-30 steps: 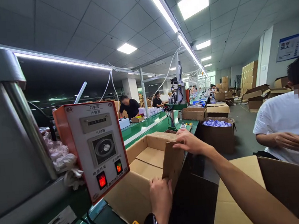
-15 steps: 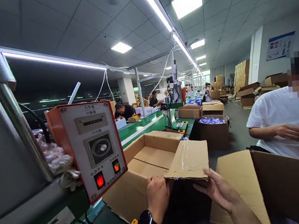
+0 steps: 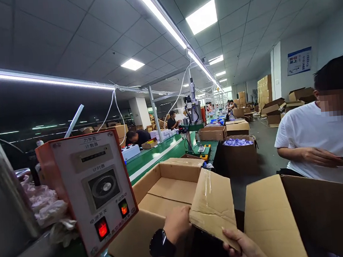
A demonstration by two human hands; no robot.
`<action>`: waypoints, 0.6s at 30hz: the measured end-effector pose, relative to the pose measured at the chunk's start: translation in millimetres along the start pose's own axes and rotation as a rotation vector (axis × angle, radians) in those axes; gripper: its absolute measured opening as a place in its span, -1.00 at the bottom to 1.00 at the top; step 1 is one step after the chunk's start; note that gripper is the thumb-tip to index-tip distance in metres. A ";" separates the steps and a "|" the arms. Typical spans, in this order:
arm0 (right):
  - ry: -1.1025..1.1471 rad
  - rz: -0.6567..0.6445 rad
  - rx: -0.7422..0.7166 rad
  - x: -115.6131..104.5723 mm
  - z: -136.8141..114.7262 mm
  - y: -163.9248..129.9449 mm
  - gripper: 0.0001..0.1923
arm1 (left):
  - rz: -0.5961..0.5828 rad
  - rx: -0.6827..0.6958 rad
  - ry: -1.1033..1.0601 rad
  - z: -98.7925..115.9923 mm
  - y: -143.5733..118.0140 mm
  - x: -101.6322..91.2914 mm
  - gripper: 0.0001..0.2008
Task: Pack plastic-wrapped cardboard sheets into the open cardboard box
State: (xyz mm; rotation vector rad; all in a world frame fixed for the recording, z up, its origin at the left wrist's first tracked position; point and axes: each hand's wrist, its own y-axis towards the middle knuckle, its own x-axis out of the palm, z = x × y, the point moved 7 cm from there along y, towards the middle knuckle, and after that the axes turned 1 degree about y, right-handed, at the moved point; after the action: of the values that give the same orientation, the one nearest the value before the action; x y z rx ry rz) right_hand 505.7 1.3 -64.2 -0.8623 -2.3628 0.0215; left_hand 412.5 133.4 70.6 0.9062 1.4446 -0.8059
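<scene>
Our left hand point(image 3: 176, 224) and right hand point(image 3: 246, 251) grip a taped flap point(image 3: 213, 206), folding it outward off the box point(image 3: 161, 192).

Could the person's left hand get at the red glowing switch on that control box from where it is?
Probably yes. The left hand rests on the taped cardboard flap, and the red switch faces it across open air, with nothing between them. The hand would have to let go of the flap first.

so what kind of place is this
Most likely a factory packing line. A long green conveyor belt runs past seated workers, stacked cartons line the far wall, and both hands, left hand and right hand, hold a flap of an open cardboard box.
</scene>
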 end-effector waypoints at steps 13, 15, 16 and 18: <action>-0.222 0.044 -0.292 48.7 -121.9 -4.1 -0.35 | -0.032 -0.046 -0.015 -0.6 15.1 0.0 -0.69; -0.421 0.007 -0.511 69.1 -149.4 -12.6 -0.33 | -0.043 -0.080 -0.034 -1.8 15.0 -0.3 -0.64; -0.596 -0.027 -0.670 81.3 -163.0 -18.8 -0.32 | -0.049 -0.099 -0.041 -1.9 14.1 0.5 -0.61; -1.038 -0.103 -1.013 108.0 -180.7 -31.8 -0.31 | -0.057 -0.131 -0.052 -1.2 11.8 2.6 -0.53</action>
State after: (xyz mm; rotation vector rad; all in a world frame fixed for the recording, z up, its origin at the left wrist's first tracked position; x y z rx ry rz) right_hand 523.3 6.1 147.9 -1.3945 -3.4120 -1.0950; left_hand 422.4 140.1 68.4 0.7429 1.4649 -0.7619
